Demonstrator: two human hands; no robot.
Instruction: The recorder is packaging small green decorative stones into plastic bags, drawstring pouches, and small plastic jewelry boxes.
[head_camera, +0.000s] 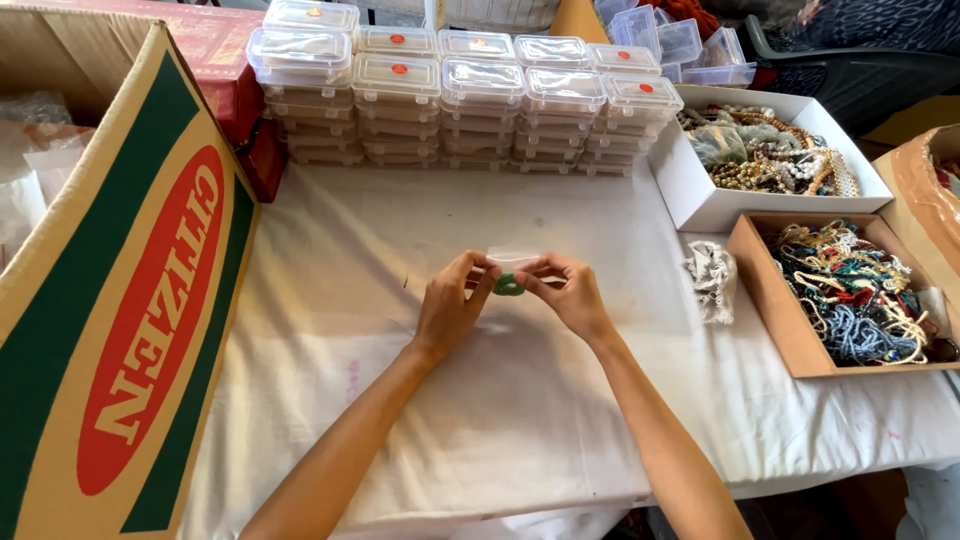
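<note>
My left hand (450, 305) and my right hand (568, 292) meet over the middle of the white cloth-covered table (520, 400). Between their fingertips they pinch a small clear plastic bag (512, 260) with a green beaded piece (508, 286) in its lower part. Each hand grips one side of the bag, just above the cloth. Both forearms reach in from the bottom edge.
Stacks of clear lidded plastic boxes (470, 100) line the far side. At right stand a white box (700, 195) and a brown box (780, 320), both full of beaded jewellery, with a small white beaded bundle (712, 278) beside them. A large open cardboard carton (120, 300) stands at left.
</note>
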